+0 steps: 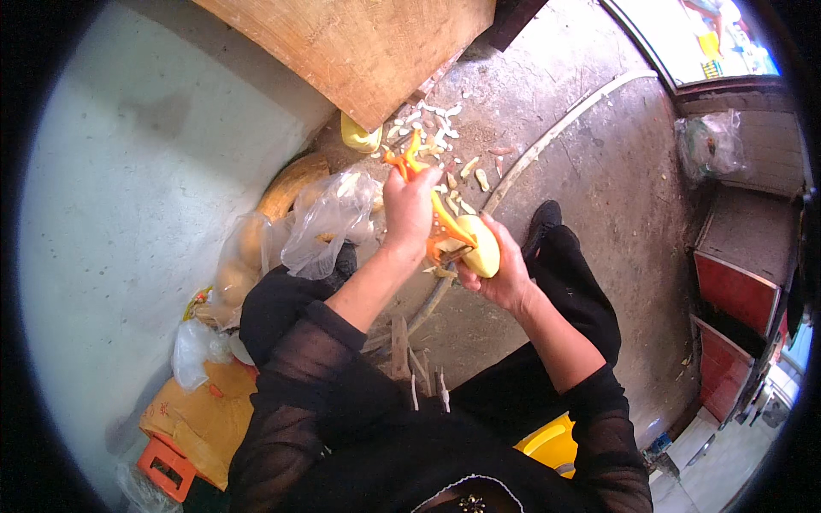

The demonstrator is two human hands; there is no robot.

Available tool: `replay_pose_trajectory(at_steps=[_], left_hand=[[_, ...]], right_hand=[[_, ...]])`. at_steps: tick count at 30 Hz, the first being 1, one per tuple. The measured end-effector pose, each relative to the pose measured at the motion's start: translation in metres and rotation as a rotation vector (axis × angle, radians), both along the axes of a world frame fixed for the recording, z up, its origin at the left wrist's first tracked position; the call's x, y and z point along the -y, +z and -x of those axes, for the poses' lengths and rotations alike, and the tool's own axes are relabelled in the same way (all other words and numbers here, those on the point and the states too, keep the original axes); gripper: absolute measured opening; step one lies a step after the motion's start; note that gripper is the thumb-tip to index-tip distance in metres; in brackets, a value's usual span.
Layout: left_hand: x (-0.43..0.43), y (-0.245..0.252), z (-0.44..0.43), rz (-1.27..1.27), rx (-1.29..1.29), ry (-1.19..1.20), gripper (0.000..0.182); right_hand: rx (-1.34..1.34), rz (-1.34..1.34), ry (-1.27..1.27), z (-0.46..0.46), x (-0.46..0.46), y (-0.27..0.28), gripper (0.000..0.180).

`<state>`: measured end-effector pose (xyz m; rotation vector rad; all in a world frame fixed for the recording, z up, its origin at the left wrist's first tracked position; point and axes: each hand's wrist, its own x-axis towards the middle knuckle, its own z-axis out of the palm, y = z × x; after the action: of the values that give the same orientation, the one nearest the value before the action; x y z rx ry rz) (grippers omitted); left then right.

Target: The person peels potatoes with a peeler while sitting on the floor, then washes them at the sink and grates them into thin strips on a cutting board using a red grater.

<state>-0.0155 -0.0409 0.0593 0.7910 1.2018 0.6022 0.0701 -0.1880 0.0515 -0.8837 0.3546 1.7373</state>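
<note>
My left hand grips the handle of an orange plastic peeler. The peeler's blade end lies against a smooth, pale yellow peeled potato. Wrapped around the potato's far side and underside is my right hand, with the thumb near its top. A bit of peel shows at the peeler's head. Below and beyond the hands, curled peelings are scattered over the concrete floor.
A wooden board juts in from above. Plastic bags and a cardboard box stand along the left wall. A pale hose crosses the floor. Red-fronted cabinets are at right, a yellow plastic object under me.
</note>
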Motion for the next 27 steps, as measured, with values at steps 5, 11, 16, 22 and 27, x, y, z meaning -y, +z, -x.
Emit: replay_pose_trajectory(at_steps=[5, 11, 16, 22, 27], left_hand=[[-0.039, -0.054, 0.017, 0.076, 0.027, 0.306, 0.018], [-0.023, -0.004, 0.009, -0.216, -0.018, 0.105, 0.022], [-0.003, -0.005, 0.006, -0.231, -0.206, -0.035, 0.025], [-0.043, -0.038, 0.019, -0.197, -0.123, 0.162, 0.020], [-0.029, -0.021, 0.014, 0.038, 0.009, 0.115, 0.022]], right_hand=[[0.065, -0.013, 0.040, 0.003, 0.004, 0.009, 0.063], [0.433, -0.230, 0.154, -0.002, 0.002, 0.010, 0.068], [0.910, -0.305, 0.356, 0.007, 0.007, 0.000, 0.073], [0.688, -0.178, 0.269, -0.003, 0.009, 0.014, 0.074], [0.343, -0.239, -0.089, -0.004, 0.002, 0.018, 0.060]])
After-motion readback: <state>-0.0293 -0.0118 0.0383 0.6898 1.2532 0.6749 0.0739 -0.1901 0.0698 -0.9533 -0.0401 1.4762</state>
